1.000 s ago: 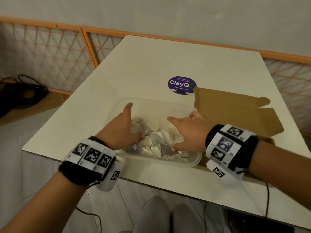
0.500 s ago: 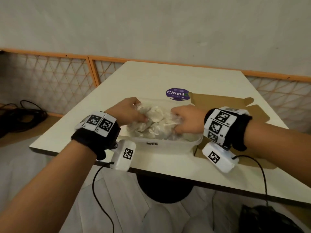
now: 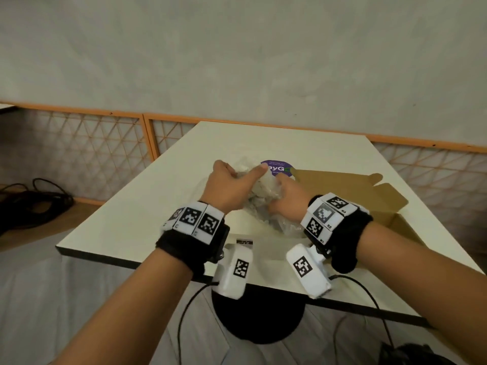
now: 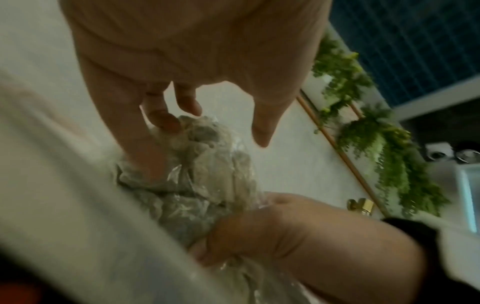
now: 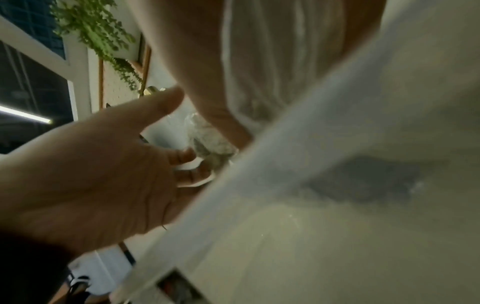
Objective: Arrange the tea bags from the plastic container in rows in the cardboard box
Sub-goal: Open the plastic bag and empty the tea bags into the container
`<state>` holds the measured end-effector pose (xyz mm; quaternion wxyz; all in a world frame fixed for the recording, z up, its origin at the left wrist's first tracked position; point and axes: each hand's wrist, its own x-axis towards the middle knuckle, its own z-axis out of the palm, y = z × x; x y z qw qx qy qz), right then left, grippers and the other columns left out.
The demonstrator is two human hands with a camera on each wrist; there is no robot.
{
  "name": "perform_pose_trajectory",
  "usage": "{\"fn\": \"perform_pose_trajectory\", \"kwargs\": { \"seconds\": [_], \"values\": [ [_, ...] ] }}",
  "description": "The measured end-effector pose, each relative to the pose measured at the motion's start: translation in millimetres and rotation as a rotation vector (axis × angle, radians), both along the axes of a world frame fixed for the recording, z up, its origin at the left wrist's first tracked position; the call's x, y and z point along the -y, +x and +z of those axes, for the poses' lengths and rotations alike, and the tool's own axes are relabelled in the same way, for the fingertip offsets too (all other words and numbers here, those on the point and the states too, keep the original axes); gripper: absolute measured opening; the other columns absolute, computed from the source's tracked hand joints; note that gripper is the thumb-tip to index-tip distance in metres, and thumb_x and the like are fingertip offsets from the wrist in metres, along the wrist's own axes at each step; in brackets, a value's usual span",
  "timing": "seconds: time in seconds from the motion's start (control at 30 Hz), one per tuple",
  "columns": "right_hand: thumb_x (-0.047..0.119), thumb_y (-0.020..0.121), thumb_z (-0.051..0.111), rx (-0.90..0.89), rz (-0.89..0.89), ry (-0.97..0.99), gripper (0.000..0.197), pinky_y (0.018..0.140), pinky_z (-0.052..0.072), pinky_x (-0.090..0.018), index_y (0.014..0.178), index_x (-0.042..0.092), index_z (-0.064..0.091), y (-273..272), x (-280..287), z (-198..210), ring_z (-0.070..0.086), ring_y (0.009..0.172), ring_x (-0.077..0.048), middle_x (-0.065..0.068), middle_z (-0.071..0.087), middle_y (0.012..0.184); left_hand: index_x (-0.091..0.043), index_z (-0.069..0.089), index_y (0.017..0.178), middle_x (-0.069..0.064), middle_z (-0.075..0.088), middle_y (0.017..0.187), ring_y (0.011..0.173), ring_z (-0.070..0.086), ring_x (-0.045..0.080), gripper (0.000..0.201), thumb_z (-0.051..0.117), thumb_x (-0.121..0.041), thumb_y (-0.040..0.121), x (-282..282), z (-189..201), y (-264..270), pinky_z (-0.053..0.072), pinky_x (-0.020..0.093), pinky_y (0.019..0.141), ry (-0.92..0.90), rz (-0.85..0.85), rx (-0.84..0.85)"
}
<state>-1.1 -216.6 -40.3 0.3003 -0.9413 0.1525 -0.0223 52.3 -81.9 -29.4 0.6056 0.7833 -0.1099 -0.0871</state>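
On my head view, black cables lie on the floor far left of the table. My left hand sits just left of the bundle of tea bags, fingers curled into the clear wrap around them, thumb stretched across the top; that grip is clamped on the bundle. From the left wrist camera I see the fingers pressing into the crinkled wrap and the grey-white tea bags inside. The bundle is held up over the plastic container, which stands at the near edge of the table; its walls are too clear and blurred for me to trace fully. Behind the bundle, a purple round sticker lies on the table. My right hand is on the bundle's right side, fingers closed on the wrap, so that grip is clamped too. Right of the bundle, the cardboard box lies open with its flaps spread.
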Motion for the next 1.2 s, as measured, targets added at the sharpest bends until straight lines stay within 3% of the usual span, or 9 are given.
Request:
{"fn": "perform_pose_trajectory", "kwargs": {
  "seconds": [0.1,0.3,0.47,0.53,0.6,0.73,0.87,1.0,1.2],
  "values": [
    [0.011,0.078,0.063,0.111,0.051,-0.003,0.048,0.076,0.048,-0.029,0.121,0.012,0.042,-5.7,-13.5,-8.4,0.058,0.096,-0.024,-0.006,0.058,0.106,-0.020,0.030,0.109,0.009,0.043,0.122,0.110,0.053,0.028,0.066,0.079,-0.038,0.069,10.0,-6.6,0.0,0.059,0.044,0.071,-0.064,-0.011,-0.160],
    [0.029,0.076,0.073,0.344,0.054,0.336,0.040,0.093,0.040,-0.026,0.112,0.027,0.056,-22.1,-14.0,-23.9,0.051,0.110,-0.012,0.003,0.054,0.120,-0.018,0.027,0.103,0.017,0.056,0.107,0.092,0.063,0.034,0.053,0.070,-0.011,0.073,15.5,-11.0,7.0,0.057,0.051,0.074,-0.119,0.028,-0.022],
    [0.008,0.074,0.074,0.392,-0.101,0.544,0.081,0.074,0.052,-0.027,0.136,0.032,0.027,-16.5,-11.5,-25.5,0.062,0.087,-0.017,-0.005,0.059,0.100,-0.013,0.033,0.100,0.008,0.043,0.105,0.091,0.048,0.026,0.054,0.076,-0.011,0.068,21.2,-25.9,1.3,0.044,0.030,0.074,0.075,0.126,0.272],
    [0.008,0.076,0.070,0.364,-0.133,0.505,0.067,0.077,0.054,-0.038,0.132,0.025,0.037,-9.5,-8.3,-25.8,0.064,0.088,-0.024,-0.011,0.063,0.099,-0.014,0.040,0.098,0.001,0.033,0.106,0.095,0.035,0.019,0.047,0.078,-0.021,0.070,21.2,-27.6,-4.0,0.038,0.027,0.081,0.222,0.218,0.423],
    [0.009,0.081,0.061,0.351,-0.097,0.407,0.039,0.080,0.054,-0.039,0.116,0.018,0.047,-4.4,-8.9,-25.2,0.063,0.086,-0.023,-0.008,0.064,0.094,-0.016,0.044,0.081,0.000,0.040,0.096,0.088,0.040,0.017,0.029,0.071,-0.027,0.078,24.6,-24.6,-8.6,0.036,0.026,0.075,0.246,0.202,0.482],
    [0.010,0.083,0.049,0.454,-0.016,0.192,0.021,0.064,0.033,-0.017,0.101,0.019,0.052,1.5,-18.6,-23.4,0.043,0.074,-0.013,-0.002,0.046,0.087,-0.015,0.045,0.059,-0.001,0.051,0.060,0.064,0.053,0.020,0.038,0.060,-0.038,0.086,38.3,-16.4,-13.0,0.044,0.031,0.067,0.022,0.037,0.190],
    [0.002,0.087,0.048,0.482,0.077,0.101,0.035,0.072,0.033,-0.005,0.121,0.005,0.053,-9.2,-15.8,-10.5,0.045,0.092,-0.015,-0.006,0.045,0.105,-0.013,0.051,0.058,0.000,0.053,0.055,0.062,0.052,0.023,0.042,0.058,-0.040,0.089,37.5,-14.5,-4.2,0.047,0.033,0.072,-0.105,0.057,0.156],
    [-0.002,0.089,0.048,0.550,0.167,0.075,0.029,0.095,0.035,-0.010,0.110,0.003,0.067,-17.9,-8.0,-5.3,0.051,0.106,-0.008,0.000,0.059,0.118,-0.006,0.067,0.072,0.010,0.067,0.068,0.071,0.065,0.026,0.028,0.062,-0.028,0.089,34.7,-19.1,0.1,0.056,0.040,0.081,-0.271,0.069,0.062],
    [-0.008,0.078,0.059,0.620,0.073,0.080,0.022,0.082,0.049,-0.022,0.081,0.012,0.070,-12.5,4.2,5.6,0.062,0.082,-0.016,-0.002,0.069,0.084,0.005,0.069,0.089,0.022,0.069,0.090,0.083,0.068,0.024,0.009,0.063,-0.001,0.086,39.5,-22.7,-15.0,0.057,0.026,0.077,-0.640,-0.017,-0.228]
  ]
}}
